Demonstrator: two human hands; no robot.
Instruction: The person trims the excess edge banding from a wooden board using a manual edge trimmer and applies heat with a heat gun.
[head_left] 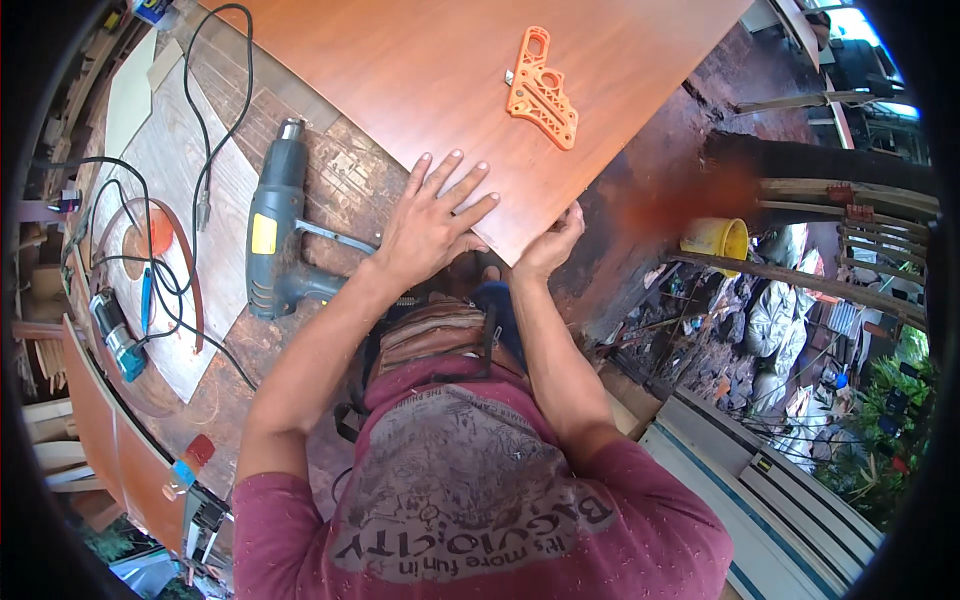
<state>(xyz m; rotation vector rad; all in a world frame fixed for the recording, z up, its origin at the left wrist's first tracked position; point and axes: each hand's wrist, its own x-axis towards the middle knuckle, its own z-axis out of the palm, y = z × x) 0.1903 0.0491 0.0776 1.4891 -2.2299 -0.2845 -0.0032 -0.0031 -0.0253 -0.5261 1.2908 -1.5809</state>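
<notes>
A large reddish-brown wood-grain panel reaches from the top of the view down to a corner close to my body. My left hand rests on its left edge near that corner, fingers spread flat over the top face. At the right edge by the same corner, my right hand curls round the board; some of its fingers are hidden. Farther up on the panel lies an orange plastic edge-trimmer tool, touched by neither hand. A grey-blue heat gun lies on the bench, left of my left forearm.
Black cables loop across the worn workbench. A teal power tool, a coil of brown edging strip and a grey wood-grain sheet lie at left. Rightward are a yellow bucket, rails and clutter.
</notes>
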